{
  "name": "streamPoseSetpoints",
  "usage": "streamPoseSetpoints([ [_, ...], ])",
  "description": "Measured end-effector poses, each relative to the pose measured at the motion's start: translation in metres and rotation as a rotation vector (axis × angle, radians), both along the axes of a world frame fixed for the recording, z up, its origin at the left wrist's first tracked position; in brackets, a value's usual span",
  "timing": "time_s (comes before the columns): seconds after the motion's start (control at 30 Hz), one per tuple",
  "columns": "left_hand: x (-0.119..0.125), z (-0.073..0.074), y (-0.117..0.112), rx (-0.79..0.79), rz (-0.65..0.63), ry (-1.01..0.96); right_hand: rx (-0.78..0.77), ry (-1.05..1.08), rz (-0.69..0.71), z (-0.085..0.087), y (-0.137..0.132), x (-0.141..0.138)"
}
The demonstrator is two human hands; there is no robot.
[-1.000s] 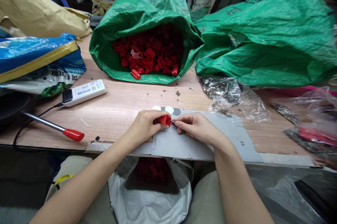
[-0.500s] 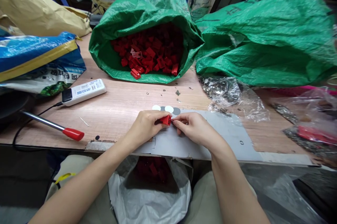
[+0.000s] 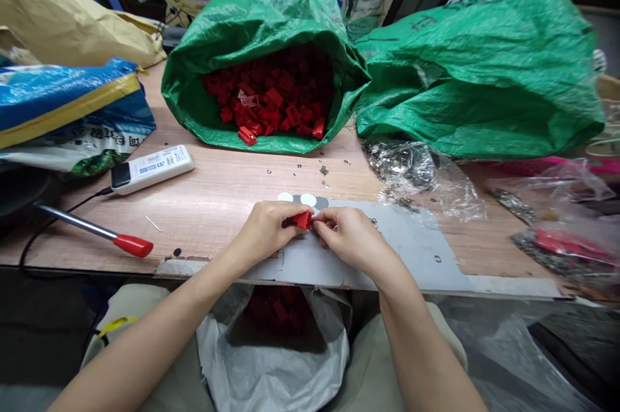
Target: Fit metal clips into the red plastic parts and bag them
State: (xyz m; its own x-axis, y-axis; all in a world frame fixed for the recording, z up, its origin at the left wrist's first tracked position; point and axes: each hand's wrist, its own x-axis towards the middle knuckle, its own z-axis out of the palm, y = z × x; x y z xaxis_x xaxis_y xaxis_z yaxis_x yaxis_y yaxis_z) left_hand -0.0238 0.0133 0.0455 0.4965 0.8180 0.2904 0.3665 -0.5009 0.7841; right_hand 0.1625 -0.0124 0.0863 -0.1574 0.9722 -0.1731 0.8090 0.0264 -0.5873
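Note:
My left hand (image 3: 265,231) is closed round a small red plastic part (image 3: 303,219) just above a grey card sheet (image 3: 407,250) at the table's front edge. My right hand (image 3: 347,239) pinches at the part's right side, fingertips pressed against it; whatever thin thing they hold is hidden. Behind them an open green sack (image 3: 271,24) holds a heap of the same red parts (image 3: 276,99). Below the table edge, between my knees, a white bag (image 3: 276,360) holds more red parts.
A second green sack (image 3: 484,70) lies at the right. A white remote-like device (image 3: 152,168) and a red-handled screwdriver (image 3: 94,231) lie at the left, by a blue printed bag (image 3: 68,115). Crumpled clear plastic (image 3: 421,173) and small metal rings lie right of my hands.
My right hand has closed the small gap to the red part, and its fingertips now press against it. The left hand has held the part in the same spot.

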Motion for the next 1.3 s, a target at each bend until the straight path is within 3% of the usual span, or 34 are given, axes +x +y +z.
streamPoseSetpoints([
  [0.2,0.0,-0.001,-0.003,0.009,0.061,0.007,-0.126,0.234,0.001,-0.009,0.002,0.018],
  [0.3,0.001,-0.002,-0.004,-0.084,0.074,-0.067,-0.149,0.365,-0.066,-0.011,0.005,0.03],
  [0.4,0.002,0.001,-0.005,-0.347,0.101,-0.326,-0.047,0.498,-0.088,-0.01,0.007,0.032],
  [0.57,0.001,0.015,-0.003,-0.988,0.031,-0.932,0.071,0.639,0.035,-0.005,0.003,0.019],
  [0.67,0.002,0.023,-0.005,-1.309,-0.01,-1.135,0.109,0.629,0.106,-0.005,0.0,0.009],
  [0.73,0.003,0.024,-0.007,-1.437,-0.012,-1.212,0.143,0.628,0.12,-0.007,-0.002,0.005],
  [1.0,0.005,0.02,-0.008,-1.586,-0.051,-1.329,0.366,0.475,0.094,-0.017,0.0,-0.003],
  [1.2,0.007,0.019,-0.009,-1.553,-0.067,-1.431,0.513,0.421,0.091,-0.017,-0.005,-0.013],
  [1.3,0.007,0.019,-0.008,-1.531,-0.085,-1.45,0.525,0.496,0.005,-0.019,-0.008,-0.023],
])
